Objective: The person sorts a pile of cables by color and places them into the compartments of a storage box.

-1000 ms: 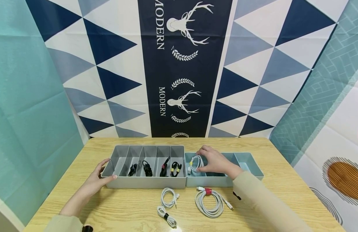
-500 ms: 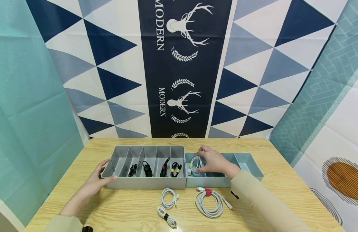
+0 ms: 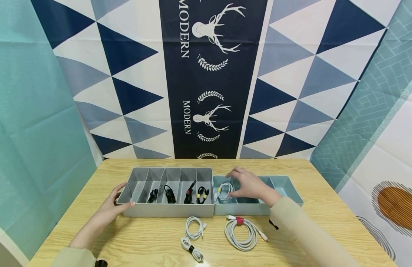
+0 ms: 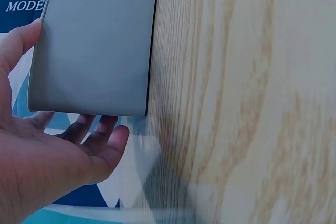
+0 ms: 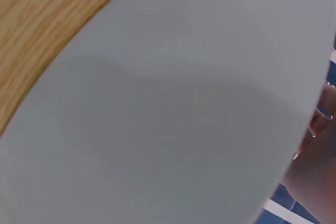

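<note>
Fingers of the left hand [image 3: 109, 209] lay fairly straight against the left end of the grey tray [image 3: 166, 212], thumb on the front corner, steadying it without gripping; the left wrist view showed the same open palm [image 4: 47, 166] cupped beside the tray's outer wall [image 4: 94, 45]. Inside the grey tray, at the middle of the frame, several black bundled cables [image 3: 169, 193] sat in separate slots, one with a yellow tie [image 3: 202, 194]. Below it on the desk [image 3: 142, 237] lay two small white cable coils [image 3: 194, 227] and, just right of them, a larger white coil with a red tie [image 3: 241, 233].

Right of centre, the right hand [image 3: 247, 185] reached into the leftmost compartment of the pale blue tray [image 3: 286, 185], its fingers loosely curved over a white coiled cable [image 3: 224, 191] that rested in that compartment. Whether the fingertips pinched the coil or only touched it could not be told; the right wrist view showed little but the tray wall.

To do this step well, I judged that the coil should be pressed flat so its loops stayed within the divider walls, plug ends tucked in, and the fingers lifted straight up so that no loop was dragged out. The left hand's bracing would help keep both trays from sliding.
</note>
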Demonstrator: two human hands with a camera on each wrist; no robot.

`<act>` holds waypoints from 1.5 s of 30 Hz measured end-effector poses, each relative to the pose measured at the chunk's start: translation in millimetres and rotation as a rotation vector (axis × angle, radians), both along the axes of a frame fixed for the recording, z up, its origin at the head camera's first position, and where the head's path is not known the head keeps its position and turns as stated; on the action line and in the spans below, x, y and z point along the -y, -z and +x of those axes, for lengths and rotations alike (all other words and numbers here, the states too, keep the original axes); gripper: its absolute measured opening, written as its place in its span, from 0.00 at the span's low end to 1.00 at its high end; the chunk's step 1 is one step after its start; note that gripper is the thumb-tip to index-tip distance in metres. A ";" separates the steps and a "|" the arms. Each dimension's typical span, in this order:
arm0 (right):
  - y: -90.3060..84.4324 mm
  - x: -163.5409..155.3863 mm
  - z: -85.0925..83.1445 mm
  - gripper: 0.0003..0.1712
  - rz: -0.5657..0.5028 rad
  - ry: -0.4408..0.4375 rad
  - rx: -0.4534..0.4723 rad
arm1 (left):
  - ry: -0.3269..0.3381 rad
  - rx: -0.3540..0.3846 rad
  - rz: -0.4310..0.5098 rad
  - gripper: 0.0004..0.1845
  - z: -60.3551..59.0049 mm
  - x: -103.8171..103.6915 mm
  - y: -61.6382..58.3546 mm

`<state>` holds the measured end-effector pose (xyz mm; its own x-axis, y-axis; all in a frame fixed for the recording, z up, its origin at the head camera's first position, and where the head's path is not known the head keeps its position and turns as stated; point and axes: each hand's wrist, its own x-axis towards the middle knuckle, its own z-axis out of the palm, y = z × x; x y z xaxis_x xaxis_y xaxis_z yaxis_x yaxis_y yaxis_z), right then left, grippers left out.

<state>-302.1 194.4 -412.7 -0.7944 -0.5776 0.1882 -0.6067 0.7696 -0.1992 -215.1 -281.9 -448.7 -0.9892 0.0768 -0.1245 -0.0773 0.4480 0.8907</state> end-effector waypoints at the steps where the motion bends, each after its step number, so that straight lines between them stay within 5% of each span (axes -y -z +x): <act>1: -1.4 -0.6 0.7 0.37 -0.002 -0.002 -0.002 | 0.000 -0.001 -0.001 0.48 0.0 0.0 0.2; 45: -57.9 -30.8 54.9 0.31 -0.010 -0.040 -0.166 | -0.007 0.010 -0.002 0.49 -0.6 -0.8 -1.3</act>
